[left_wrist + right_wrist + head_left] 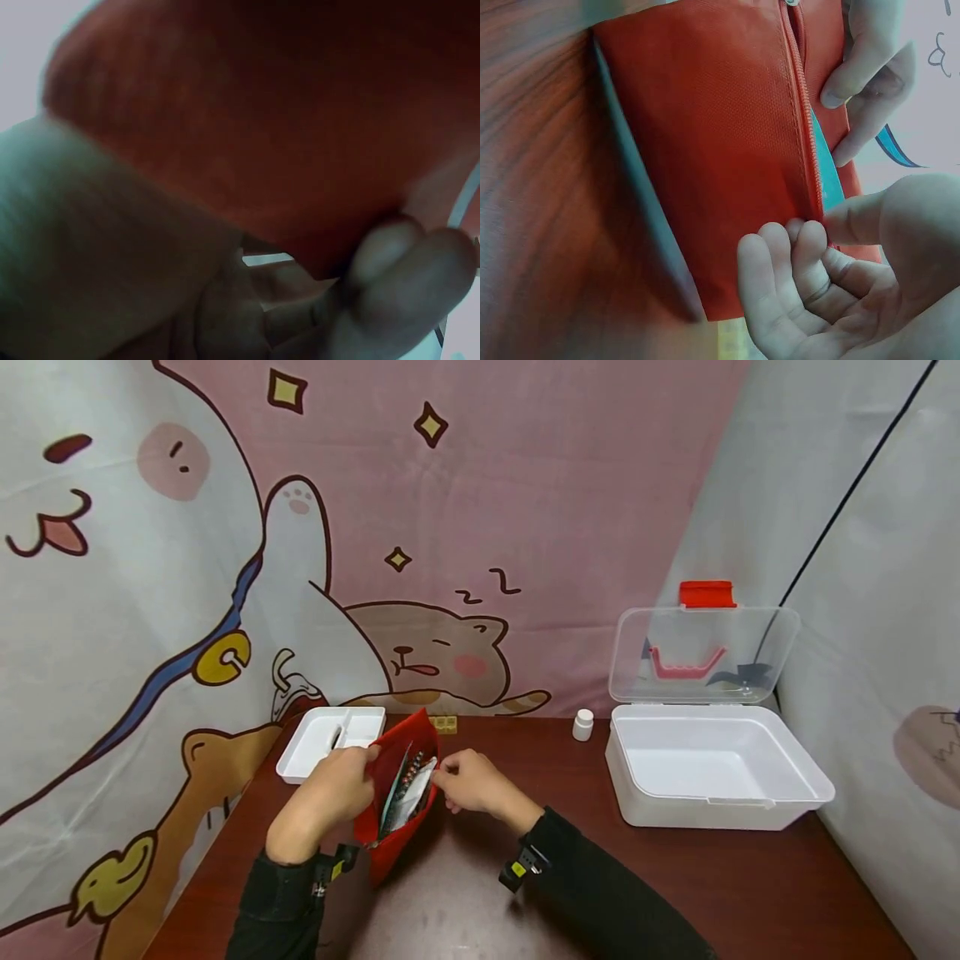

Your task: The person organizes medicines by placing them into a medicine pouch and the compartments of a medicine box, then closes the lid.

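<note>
A red zippered pouch [386, 858] is held up over the table with its mouth gaping. Inside it show a white packet [415, 793], what look like blister strips [411, 768] and a thin teal edge. My left hand [337, 787] pinches the pouch's left rim between thumb and fingers; red fabric fills most of the left wrist view above those fingers. On the opposite rim, my right hand [476, 783] pinches the fabric beside the zip [808, 131], its other fingers curled loosely. How deep the contents go is hidden by the pouch walls.
A shallow white divided case [303, 752] lies behind my left hand. Behind the pouch is a small yellow sectioned piece [444, 724]. A white bottle [582, 725] stands at the back, left of a large white box [697, 814] whose clear lid [705, 631] is raised.
</note>
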Available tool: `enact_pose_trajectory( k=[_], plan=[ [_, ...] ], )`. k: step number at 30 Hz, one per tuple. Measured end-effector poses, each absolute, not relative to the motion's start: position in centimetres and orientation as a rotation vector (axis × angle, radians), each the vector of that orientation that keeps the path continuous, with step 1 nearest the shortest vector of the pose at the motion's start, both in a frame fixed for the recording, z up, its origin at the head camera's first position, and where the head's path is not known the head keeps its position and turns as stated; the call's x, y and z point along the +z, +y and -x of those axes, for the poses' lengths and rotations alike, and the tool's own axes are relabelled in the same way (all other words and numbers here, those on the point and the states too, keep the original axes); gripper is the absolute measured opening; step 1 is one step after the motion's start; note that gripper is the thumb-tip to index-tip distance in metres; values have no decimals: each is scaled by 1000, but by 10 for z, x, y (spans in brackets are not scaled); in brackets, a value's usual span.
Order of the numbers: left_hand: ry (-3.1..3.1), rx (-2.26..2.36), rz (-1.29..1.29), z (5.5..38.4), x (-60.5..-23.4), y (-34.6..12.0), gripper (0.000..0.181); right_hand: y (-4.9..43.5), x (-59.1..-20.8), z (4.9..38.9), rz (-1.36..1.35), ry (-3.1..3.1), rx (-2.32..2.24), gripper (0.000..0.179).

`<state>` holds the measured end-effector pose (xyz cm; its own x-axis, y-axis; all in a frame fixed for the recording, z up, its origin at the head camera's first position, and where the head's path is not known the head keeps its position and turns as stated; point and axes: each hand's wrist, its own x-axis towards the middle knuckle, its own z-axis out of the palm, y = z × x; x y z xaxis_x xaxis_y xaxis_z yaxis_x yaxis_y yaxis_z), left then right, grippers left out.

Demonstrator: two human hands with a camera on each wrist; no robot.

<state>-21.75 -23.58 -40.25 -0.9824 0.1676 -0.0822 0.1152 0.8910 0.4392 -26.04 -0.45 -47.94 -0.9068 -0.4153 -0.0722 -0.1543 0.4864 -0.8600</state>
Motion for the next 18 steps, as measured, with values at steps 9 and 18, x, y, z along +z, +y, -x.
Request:
enact_pose_trajectory(
  k=[9, 18],
  plan=[
    [2931, 754, -353, 216, -401, -229, 57, -12, -467, 274, 502, 2402, -1468, 35],
    [2938, 771, -399, 220, -411, -219, 53, -15, -481, 280, 469, 2401, -1459, 34]
  ],
)
